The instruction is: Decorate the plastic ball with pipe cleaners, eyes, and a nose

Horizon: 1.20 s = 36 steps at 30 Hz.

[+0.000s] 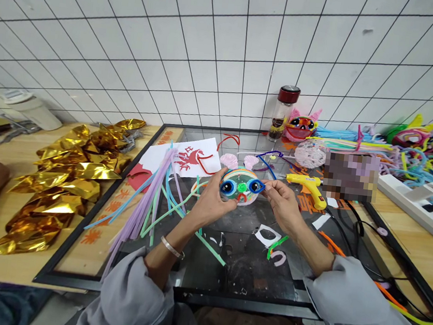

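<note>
My left hand (212, 199) grips a round pipe-cleaner animal face (234, 176) by its left side, above the glass board. The face has pink ears, large blue-rimmed eyes, a green nose and a red mouth. At its right edge, my right hand (283, 202) pinches the blue pipe cleaner (262, 186) around the right eye; the fingertips hide its end. Just right of that hand lies a yellow glue gun (308, 187). A white paper with a cut-out hole (269, 235) and a short green pipe cleaner (276, 246) lie below the right hand.
Purple pipe cleaners (144, 201) lie left on the black-framed board (232, 302), near white paper with a red cut-out (188, 158). Gold foil (61, 181) is farther left. A bottle (283, 113), pink face (301, 126) and power strip (418, 209) stand right. Other people's hands show at both edges.
</note>
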Motion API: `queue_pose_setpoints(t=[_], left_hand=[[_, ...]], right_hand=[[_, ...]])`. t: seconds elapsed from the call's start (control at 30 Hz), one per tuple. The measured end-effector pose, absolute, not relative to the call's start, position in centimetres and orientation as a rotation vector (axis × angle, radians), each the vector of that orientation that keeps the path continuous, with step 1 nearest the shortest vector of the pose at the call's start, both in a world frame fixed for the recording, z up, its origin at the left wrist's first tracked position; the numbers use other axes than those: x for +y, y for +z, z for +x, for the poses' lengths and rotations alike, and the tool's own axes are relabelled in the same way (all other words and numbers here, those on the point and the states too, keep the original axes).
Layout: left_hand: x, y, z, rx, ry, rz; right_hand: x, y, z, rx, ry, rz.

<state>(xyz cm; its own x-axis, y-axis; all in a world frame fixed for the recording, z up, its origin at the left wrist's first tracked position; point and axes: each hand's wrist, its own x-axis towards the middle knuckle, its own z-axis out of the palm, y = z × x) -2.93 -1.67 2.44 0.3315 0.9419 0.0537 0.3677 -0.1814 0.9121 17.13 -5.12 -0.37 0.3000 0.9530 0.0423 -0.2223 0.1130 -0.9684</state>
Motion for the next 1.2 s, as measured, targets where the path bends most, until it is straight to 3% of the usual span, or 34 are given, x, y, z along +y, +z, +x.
queue_pose_setpoints(t=[1.2], left_hand=[[-2.4, 2.9, -2.5, 1.202, 0.904, 1.83]], right_hand=[[-6.0, 1.1, 16.8, -0.85, 1.148, -1.116]])
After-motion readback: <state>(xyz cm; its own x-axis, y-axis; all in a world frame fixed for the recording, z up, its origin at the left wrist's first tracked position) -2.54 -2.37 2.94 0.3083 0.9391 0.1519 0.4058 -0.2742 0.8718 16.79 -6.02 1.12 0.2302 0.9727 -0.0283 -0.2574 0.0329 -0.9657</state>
